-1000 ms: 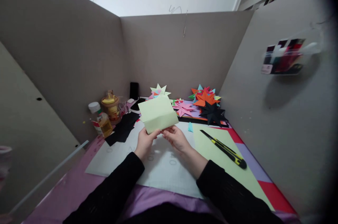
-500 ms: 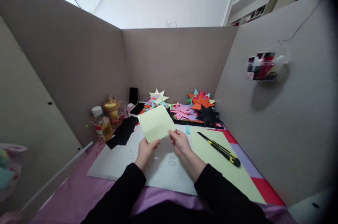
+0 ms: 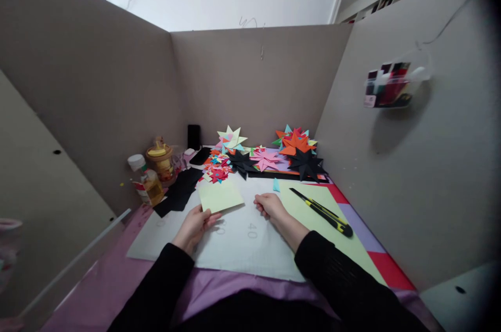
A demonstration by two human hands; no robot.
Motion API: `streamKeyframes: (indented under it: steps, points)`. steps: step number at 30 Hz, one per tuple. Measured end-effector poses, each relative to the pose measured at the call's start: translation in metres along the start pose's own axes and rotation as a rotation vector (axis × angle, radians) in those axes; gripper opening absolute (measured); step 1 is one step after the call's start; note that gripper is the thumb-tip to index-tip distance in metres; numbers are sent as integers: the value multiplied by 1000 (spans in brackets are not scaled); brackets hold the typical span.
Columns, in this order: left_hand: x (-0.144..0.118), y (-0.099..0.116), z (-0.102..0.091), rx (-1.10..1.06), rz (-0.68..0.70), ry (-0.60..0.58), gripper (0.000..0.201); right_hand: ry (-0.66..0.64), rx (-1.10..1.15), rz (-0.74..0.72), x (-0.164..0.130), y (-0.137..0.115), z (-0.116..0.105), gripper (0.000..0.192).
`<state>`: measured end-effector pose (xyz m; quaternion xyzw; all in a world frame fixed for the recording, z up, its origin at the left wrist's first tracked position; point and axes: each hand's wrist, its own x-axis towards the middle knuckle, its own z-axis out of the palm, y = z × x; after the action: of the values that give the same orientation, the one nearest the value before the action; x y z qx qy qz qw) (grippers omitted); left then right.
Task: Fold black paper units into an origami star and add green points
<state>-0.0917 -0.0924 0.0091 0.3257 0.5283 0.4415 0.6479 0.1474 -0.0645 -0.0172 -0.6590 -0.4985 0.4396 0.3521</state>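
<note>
While the left hand (image 3: 194, 226) pinches the near corner of the pale green folded paper (image 3: 219, 197), the right hand (image 3: 269, 205) rests loosely curled and empty on the white mat (image 3: 242, 248). From this grip the paper lies flat, forward and rightward, its long side running across, between both hands; a utility knife (image 3: 321, 212) lies further right.

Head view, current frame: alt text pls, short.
The left hand holds a folded pale green paper low over a white cutting mat, while the right hand rests on the mat, off the paper. A yellow-and-black utility knife lies to the right; paper stars and scraps sit behind.
</note>
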Motion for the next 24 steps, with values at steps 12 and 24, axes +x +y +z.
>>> streamKeyframes:
  steps: [12,24]
  points:
    - [-12,12,-13,510,80,144,46,-254,-630,-695,-23,-12,29,31]
    - [37,-1,12,1760,586,-306,57,-302,-797,-518,-30,-18,-63,68]
